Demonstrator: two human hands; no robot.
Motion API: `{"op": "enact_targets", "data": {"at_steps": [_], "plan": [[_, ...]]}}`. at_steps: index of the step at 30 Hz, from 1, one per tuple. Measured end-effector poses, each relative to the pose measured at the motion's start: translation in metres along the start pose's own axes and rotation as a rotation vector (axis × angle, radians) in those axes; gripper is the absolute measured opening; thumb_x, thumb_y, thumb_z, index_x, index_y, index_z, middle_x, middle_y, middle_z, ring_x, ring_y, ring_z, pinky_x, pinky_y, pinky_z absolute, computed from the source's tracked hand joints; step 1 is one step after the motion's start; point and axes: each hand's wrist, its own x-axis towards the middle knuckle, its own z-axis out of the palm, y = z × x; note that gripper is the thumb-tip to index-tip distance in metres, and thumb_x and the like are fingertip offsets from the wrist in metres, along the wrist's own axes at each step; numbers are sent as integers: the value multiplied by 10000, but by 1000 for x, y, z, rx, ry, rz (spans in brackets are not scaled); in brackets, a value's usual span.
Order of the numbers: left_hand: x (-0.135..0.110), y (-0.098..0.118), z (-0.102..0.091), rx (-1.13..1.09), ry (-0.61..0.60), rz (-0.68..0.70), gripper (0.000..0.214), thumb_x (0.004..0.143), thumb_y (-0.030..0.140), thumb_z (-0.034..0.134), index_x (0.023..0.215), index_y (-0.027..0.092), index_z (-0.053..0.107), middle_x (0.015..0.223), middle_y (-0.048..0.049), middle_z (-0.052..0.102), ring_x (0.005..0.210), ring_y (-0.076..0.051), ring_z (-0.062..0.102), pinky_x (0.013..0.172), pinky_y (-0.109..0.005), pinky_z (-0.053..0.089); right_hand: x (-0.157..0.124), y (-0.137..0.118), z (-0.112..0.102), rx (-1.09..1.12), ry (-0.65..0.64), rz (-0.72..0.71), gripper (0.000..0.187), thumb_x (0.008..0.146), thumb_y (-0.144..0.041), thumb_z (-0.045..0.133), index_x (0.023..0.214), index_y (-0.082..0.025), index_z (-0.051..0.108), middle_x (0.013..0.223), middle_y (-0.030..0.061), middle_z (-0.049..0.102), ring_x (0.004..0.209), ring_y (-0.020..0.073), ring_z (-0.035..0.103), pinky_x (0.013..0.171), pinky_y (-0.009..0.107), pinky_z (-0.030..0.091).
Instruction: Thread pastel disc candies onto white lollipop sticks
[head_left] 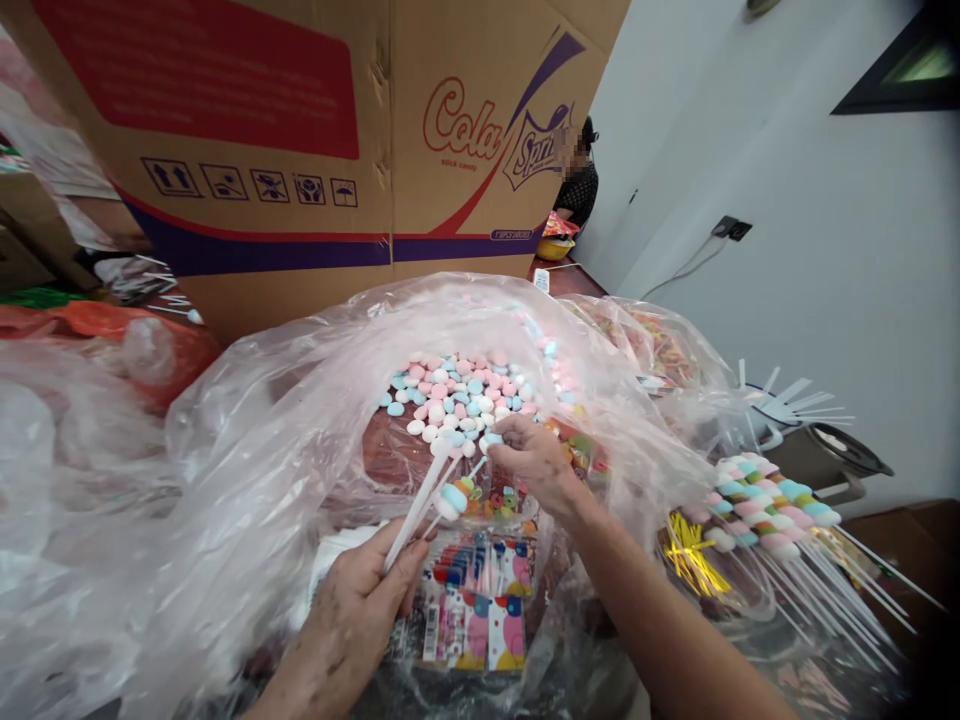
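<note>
My left hand (pixel 360 610) is closed round a bundle of white plastic sticks (pixel 420 505); one stick carries a blue and a white candy (pixel 452 498) near its tip. My right hand (pixel 534 460) reaches into a large clear plastic bag (pixel 300 420) and pinches a small piece at the edge of a heap of pink, blue and white candies (pixel 461 395). Right of my forearm lie finished candy skewers (pixel 757 505), their sticks fanning toward the lower right.
A big cardboard box (pixel 300 150) printed "Cola" stands behind the bag. Colourful printed packets (pixel 480 600) lie under my hands. Gold twist ties (pixel 686 555) lie beside the skewers. Another person (pixel 577 180) sits far back by the white wall. More plastic bags (pixel 67 470) fill the left.
</note>
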Motion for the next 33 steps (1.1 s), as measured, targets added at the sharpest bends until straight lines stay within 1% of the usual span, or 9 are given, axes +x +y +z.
{"op": "enact_targets", "data": {"at_steps": [2, 4, 6, 10, 15, 20, 26, 29, 33], "plan": [[1, 4, 1, 56, -69, 1, 415, 916, 483, 495, 1045, 159, 720, 490, 66, 461, 494, -137, 407, 503, -239, 281, -9, -2, -6, 480, -2, 106, 180, 737, -296, 697, 857, -198, 602, 640, -45, 594, 574, 115, 540, 567, 241, 435], [2, 8, 2, 84, -100, -2, 421, 928, 484, 462, 1034, 158, 706, 503, 67, 446, 515, -144, 409, 522, -245, 286, -18, -6, -10, 780, -32, 188, 249, 657, -308, 787, 808, -188, 630, 677, -26, 639, 601, 114, 577, 601, 251, 479], [2, 11, 4, 101, -119, -3, 405, 929, 475, 455, 985, 158, 701, 517, 65, 440, 532, -149, 416, 534, -249, 294, -25, -11, -12, 892, -48, 227, 263, 615, -296, 833, 765, -178, 653, 714, -7, 674, 616, 115, 599, 608, 253, 504], [2, 12, 6, 110, -124, 15, 398, 930, 471, 452, 991, 166, 700, 520, 68, 438, 531, -150, 416, 538, -249, 301, -29, -14, -14, 957, -55, 221, 253, 608, -286, 856, 749, -174, 678, 730, 0, 698, 614, 113, 610, 605, 249, 516], [4, 11, 7, 119, -97, 25, 398, 924, 476, 472, 987, 172, 721, 497, 66, 447, 520, -155, 434, 533, -247, 312, -29, -12, -14, 976, -66, 210, 242, 615, -291, 867, 746, -180, 696, 713, -4, 707, 614, 114, 626, 609, 245, 521], [4, 12, 6, 141, -93, 22, 389, 919, 475, 475, 930, 184, 732, 483, 58, 461, 502, -161, 436, 513, -252, 293, -31, -11, -14, 880, -82, 139, 222, 649, -310, 852, 808, -191, 754, 747, 7, 740, 625, 118, 639, 634, 255, 531], [2, 12, 6, 106, -146, 14, 414, 929, 473, 451, 978, 155, 713, 506, 59, 448, 518, -147, 417, 525, -246, 297, -36, -10, -15, 672, -86, 37, 220, 712, -308, 806, 926, -255, 800, 884, 7, 781, 776, 167, 696, 749, 317, 568], [2, 10, 9, 87, -143, -6, 443, 932, 493, 441, 1001, 143, 705, 510, 63, 421, 515, -139, 388, 506, -244, 274, -40, -13, -14, 501, -55, -13, 240, 770, -300, 749, 1005, -285, 792, 967, 0, 783, 864, 207, 716, 820, 374, 582], [3, 6, 11, 58, -118, -13, 465, 924, 509, 456, 1085, 153, 707, 518, 62, 423, 513, -137, 384, 492, -235, 271, -47, -16, -9, 272, -28, -167, 283, 846, -280, 657, 1109, -284, 761, 1066, -3, 769, 959, 223, 727, 868, 375, 594]]}}
